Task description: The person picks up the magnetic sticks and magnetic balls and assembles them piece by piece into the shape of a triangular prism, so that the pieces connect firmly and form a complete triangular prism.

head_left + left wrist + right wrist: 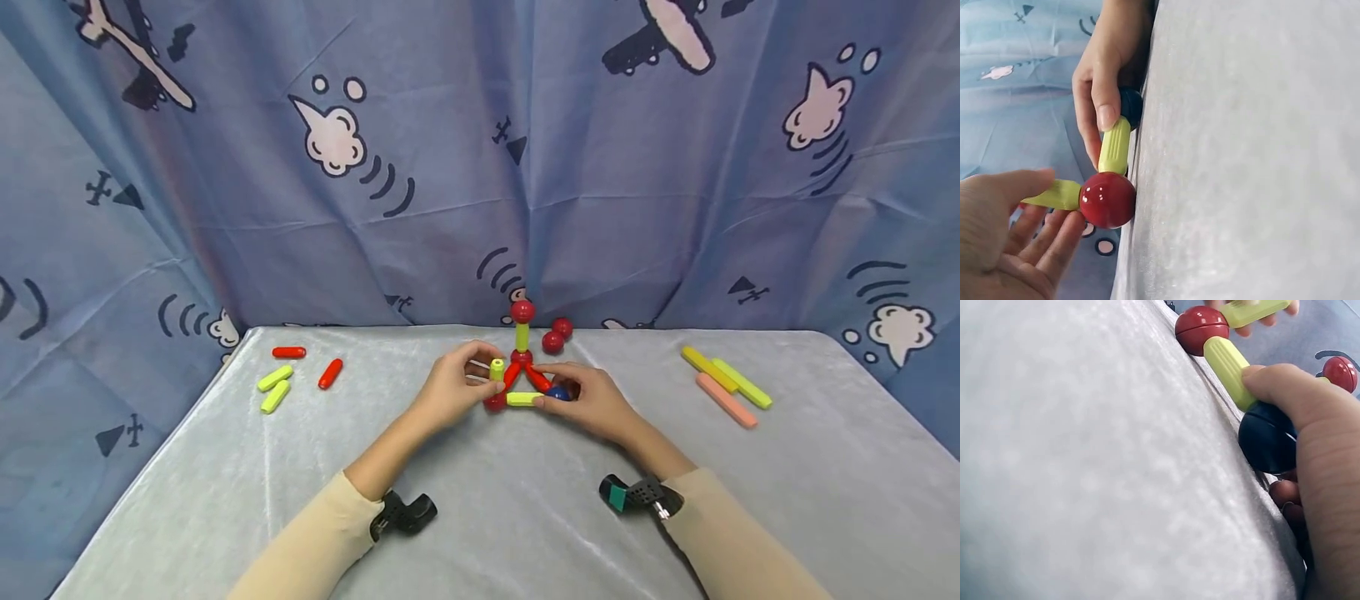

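Observation:
A triangular frame of magnetic rods and balls stands between my hands, with a red ball (1107,200) at its front left corner and a dark blue ball (1267,437) at the front right. A yellow-green rod (523,400) joins these two, and red rods (537,378) run back to another red ball. From that ball rises a yellow-green rod topped by a red ball (522,312). My left hand (453,388) pinches a second upright yellow-green rod (1057,195) on the front left ball. My right hand (596,403) curls round the blue ball, its thumb on the front rod.
Two loose red balls (552,342) lie just behind the frame. Short red rods (330,373) and yellow-green rods (275,397) are scattered at the left. Longer yellow, green and orange sticks (727,400) lie at the right. A patterned curtain (450,167) hangs behind the table.

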Available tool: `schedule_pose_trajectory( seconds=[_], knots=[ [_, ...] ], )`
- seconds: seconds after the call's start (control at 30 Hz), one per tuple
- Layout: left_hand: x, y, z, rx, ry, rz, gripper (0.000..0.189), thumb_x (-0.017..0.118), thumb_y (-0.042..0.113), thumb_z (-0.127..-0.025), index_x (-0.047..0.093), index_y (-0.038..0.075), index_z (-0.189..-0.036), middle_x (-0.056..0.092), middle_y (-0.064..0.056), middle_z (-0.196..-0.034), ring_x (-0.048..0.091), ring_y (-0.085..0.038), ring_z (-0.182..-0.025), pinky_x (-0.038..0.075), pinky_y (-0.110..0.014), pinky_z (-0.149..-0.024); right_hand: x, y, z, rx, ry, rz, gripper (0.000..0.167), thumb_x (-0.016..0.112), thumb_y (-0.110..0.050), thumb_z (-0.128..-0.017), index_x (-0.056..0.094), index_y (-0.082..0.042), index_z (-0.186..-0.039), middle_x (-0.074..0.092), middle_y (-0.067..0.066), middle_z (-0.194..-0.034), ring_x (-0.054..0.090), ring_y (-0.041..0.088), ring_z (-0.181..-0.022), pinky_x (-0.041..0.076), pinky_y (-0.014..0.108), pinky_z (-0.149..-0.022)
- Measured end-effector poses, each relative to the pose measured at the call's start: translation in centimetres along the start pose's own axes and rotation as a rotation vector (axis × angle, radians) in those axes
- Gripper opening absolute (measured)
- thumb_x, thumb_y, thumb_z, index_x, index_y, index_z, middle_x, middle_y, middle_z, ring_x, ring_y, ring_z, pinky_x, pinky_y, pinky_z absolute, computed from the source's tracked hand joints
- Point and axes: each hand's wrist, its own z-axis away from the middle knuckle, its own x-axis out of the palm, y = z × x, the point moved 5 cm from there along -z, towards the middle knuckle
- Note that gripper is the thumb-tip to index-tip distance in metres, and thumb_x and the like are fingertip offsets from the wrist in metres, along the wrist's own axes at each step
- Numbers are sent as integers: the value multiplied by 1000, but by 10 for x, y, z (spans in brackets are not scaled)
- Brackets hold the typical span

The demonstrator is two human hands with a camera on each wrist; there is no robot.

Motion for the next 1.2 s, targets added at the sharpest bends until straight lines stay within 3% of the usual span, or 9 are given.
schedule_pose_trajectory(
  seconds=[0.2, 0.3, 0.43, 0.6, 0.7, 0.8, 0.9, 1.03, 1.2],
  knots=[
    [6, -20, 4, -15, -65, -77, 28, 79, 12, -87, 69, 6, -113, 74, -8, -105, 69, -19, -99, 59, -28, -86, 0, 0, 3, 1, -55, -87, 41, 76, -35, -91, 71, -18, -128, 68, 1, -93, 55, 13, -75, 45, 23, -64],
    [2, -30, 4, -54, -20, -67, 25, 78, 15, -88, 72, 8, -112, 74, -7, -105, 70, -17, -97, 59, -30, -87, -1, 2, 3, 24, -79, -188, 31, 68, -30, -97, 73, -11, -122, 73, 6, -90, 61, 12, -74, 50, 24, -65],
    [-1, -36, 5, -80, 22, -42, 28, 78, 14, -89, 72, 8, -115, 75, -7, -107, 70, -16, -94, 59, -31, -86, -4, 5, 2, 90, -15, -231, 24, 68, -25, -97, 74, -6, -110, 73, 10, -79, 63, 12, -68, 51, 24, -59],
    [-2, -37, 5, -62, 11, 2, 26, 77, 13, -89, 73, 6, -114, 75, -9, -108, 70, -16, -96, 59, -30, -88, -7, 6, 1, 122, 82, -153, 39, 74, -27, -93, 67, -12, -128, 73, 9, -115, 62, 17, -86, 50, 22, -72],
    [-1, -39, 5, -46, -5, 25, 25, 77, 12, -89, 72, 6, -114, 75, -10, -109, 71, -17, -100, 59, -30, -91, -6, 6, 0, 128, 50, -142, 57, 74, -32, -92, 56, -15, -143, 65, 8, -137, 62, 24, -108, 49, 26, -82],
    [0, -41, 6, -41, -16, 37, 25, 77, 11, -90, 72, 7, -114, 75, -10, -110, 71, -19, -104, 59, -32, -92, -3, 5, 0, 117, -1, -148, 67, 75, -34, -91, 49, -13, -149, 62, 10, -142, 59, 29, -122, 47, 30, -85],
    [1, -41, 5, -27, -28, 41, 26, 76, 12, -91, 71, 7, -116, 75, -10, -113, 71, -21, -107, 59, -34, -94, -3, 5, 0, 103, -2, -142, 64, 76, -32, -90, 52, -11, -146, 66, 12, -134, 61, 29, -117, 47, 30, -84],
    [2, -40, 4, -32, -27, 21, 29, 74, 15, -92, 70, 6, -120, 75, -10, -116, 72, -22, -108, 58, -35, -96, -4, 5, 0, 84, 22, -138, 45, 76, -28, -91, 65, -11, -131, 70, 9, -123, 61, 23, -97, 49, 27, -79],
    [0, -42, 4, -65, 10, -18, 27, 74, 18, -93, 72, 7, -117, 75, -8, -111, 72, -18, -100, 60, -33, -90, -3, 2, 0, 51, 28, -180, 30, 75, -26, -93, 73, -10, -118, 71, 8, -123, 61, 18, -89, 52, 23, -78]
  ],
)
